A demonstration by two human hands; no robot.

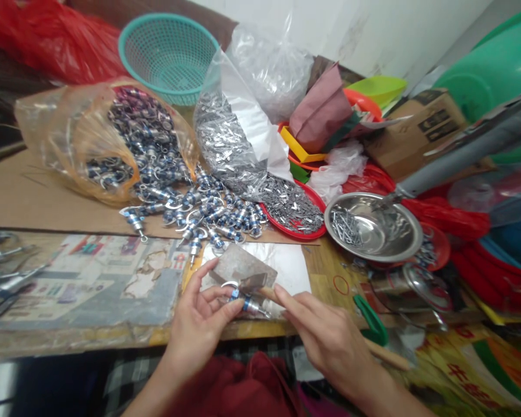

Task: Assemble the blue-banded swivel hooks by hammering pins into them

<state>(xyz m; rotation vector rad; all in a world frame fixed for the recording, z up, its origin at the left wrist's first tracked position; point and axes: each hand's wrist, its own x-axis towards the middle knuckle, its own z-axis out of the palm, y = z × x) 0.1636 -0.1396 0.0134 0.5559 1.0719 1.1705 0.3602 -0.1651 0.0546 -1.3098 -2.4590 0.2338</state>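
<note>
My left hand pinches a small blue-and-silver metal fitting with a curved hook at its upper end. The fitting lies at the near edge of a flat grey metal block. In my right hand is a hammer, its wooden handle sticking out behind the hand to the lower right. The hammer's head is just above the fitting and the block; whether it touches the fitting I cannot tell. White paper lies under the block.
Many like fittings spill from an orange-tinted plastic bag. Beside them, a red tray holds small metal clips. A steel bowl with pins stands at right, below a grey pole. Pliers-like tools lie at far left.
</note>
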